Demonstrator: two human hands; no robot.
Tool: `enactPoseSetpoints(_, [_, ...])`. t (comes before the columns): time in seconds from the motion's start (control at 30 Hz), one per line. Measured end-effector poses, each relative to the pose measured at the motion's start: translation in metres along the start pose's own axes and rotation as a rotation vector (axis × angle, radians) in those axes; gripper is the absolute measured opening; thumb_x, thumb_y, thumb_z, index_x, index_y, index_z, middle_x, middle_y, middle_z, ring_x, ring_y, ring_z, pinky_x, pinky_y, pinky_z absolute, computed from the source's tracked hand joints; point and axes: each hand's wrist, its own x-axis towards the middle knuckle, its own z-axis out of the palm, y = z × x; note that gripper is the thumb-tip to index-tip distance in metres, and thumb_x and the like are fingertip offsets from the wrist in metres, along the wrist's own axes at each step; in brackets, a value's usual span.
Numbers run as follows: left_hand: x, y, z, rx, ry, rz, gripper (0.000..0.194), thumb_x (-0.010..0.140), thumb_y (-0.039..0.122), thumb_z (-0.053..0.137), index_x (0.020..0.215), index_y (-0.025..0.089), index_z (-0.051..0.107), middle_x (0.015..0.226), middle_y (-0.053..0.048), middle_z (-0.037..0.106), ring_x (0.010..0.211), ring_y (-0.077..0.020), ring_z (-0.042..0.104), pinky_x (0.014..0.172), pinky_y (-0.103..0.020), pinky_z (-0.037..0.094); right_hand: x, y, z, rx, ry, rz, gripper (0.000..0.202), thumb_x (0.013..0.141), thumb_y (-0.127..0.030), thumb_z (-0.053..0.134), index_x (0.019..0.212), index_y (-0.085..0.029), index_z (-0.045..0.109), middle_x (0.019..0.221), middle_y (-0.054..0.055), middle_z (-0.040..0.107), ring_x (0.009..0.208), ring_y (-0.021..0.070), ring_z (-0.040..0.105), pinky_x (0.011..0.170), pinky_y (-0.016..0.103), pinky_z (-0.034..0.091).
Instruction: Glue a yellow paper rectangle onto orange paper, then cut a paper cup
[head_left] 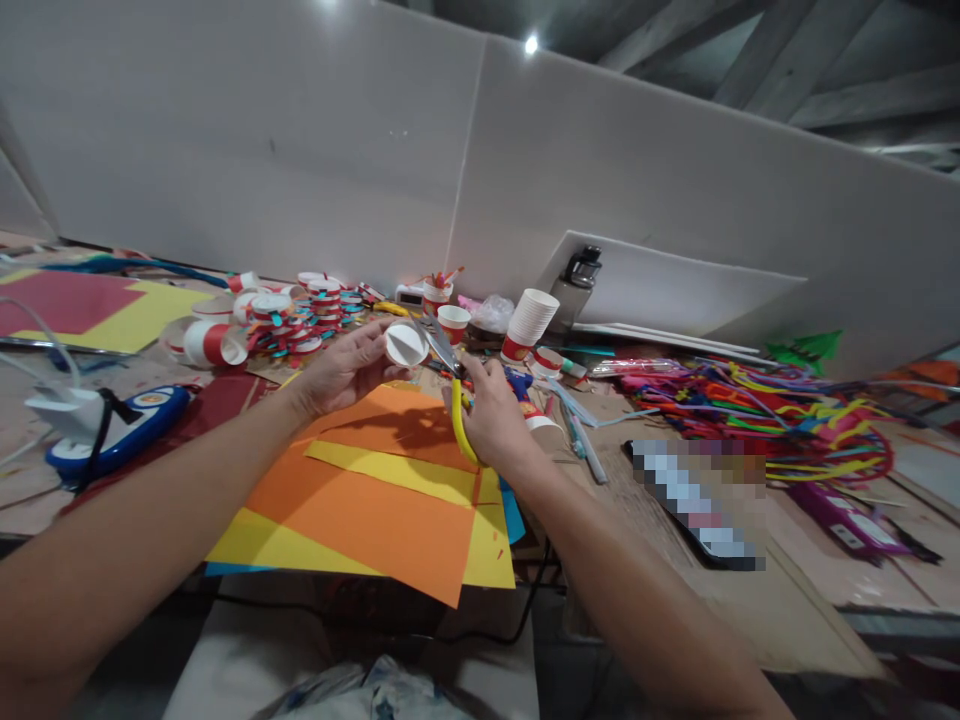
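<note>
Between the fingertips of my left hand (352, 365) is a round white paper cup piece (406, 345), with a grey wedge-shaped shadow or mark on its face. My right hand (491, 415) grips scissors (463, 425) with yellow handles. Their blades point up and left, close to the white piece; whether they touch it I cannot tell. Below both hands lie orange paper (360, 510) and a yellow paper strip (397, 473), stacked on larger yellow sheets. Just beyond the scissors stands a red and white paper cup (453, 322).
Stacked white cups (532, 320) and a bottle (576, 290) stand at the back. Cut cup pieces (289, 320) pile up back left. Right are colourful pipe cleaners (750, 410) and a phone (694, 505). A blue and white device (124, 430) lies left. A panel (300, 150) closes the back.
</note>
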Motion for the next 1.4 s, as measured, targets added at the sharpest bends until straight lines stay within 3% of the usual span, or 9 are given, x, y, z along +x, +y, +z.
enactPoseSetpoints(0.3, [0.000,-0.005,0.001,0.011,-0.053,-0.036,0.047,0.073,0.029,0.078,0.114,0.014,0.062,0.113,-0.012,0.067,0.095,-0.0197,0.066,0.077,-0.026,0.058,0.000,-0.001,-0.002,-0.199,-0.046,-0.007,0.043,0.091,-0.039,0.046,0.132,-0.025,0.047,0.110,0.011,0.050,0.085,0.0224,0.057,0.069,0.031,0.045])
enactPoseSetpoints(0.63, [-0.003,-0.004,0.006,0.018,-0.049,-0.072,0.044,0.076,0.030,0.076,0.114,0.013,0.062,0.108,-0.012,0.067,0.084,-0.0191,0.067,0.067,-0.028,0.058,0.000,0.000,-0.003,-0.216,-0.071,-0.015,0.042,0.092,-0.040,0.044,0.131,-0.025,0.048,0.108,0.010,0.053,0.083,0.0221,0.058,0.069,0.031,0.045])
enactPoseSetpoints(1.07, [-0.003,-0.012,0.001,-0.078,-0.037,-0.092,0.030,0.083,0.027,0.067,0.109,0.013,0.066,0.105,-0.012,0.070,0.087,-0.0205,0.068,0.068,-0.028,0.058,-0.001,0.000,-0.004,-0.248,-0.128,0.012,0.039,0.090,-0.039,0.047,0.126,-0.025,0.051,0.113,0.011,0.054,0.086,0.0229,0.061,0.070,0.032,0.046])
enactPoseSetpoints(1.4, [-0.004,-0.017,0.008,-0.145,0.025,-0.095,0.025,0.090,0.027,0.054,0.105,0.013,0.069,0.103,-0.012,0.072,0.091,-0.0235,0.069,0.068,-0.030,0.056,0.000,0.002,-0.004,-0.285,-0.154,0.031,0.040,0.088,-0.034,0.049,0.127,-0.024,0.050,0.113,0.011,0.056,0.085,0.0220,0.062,0.067,0.030,0.046])
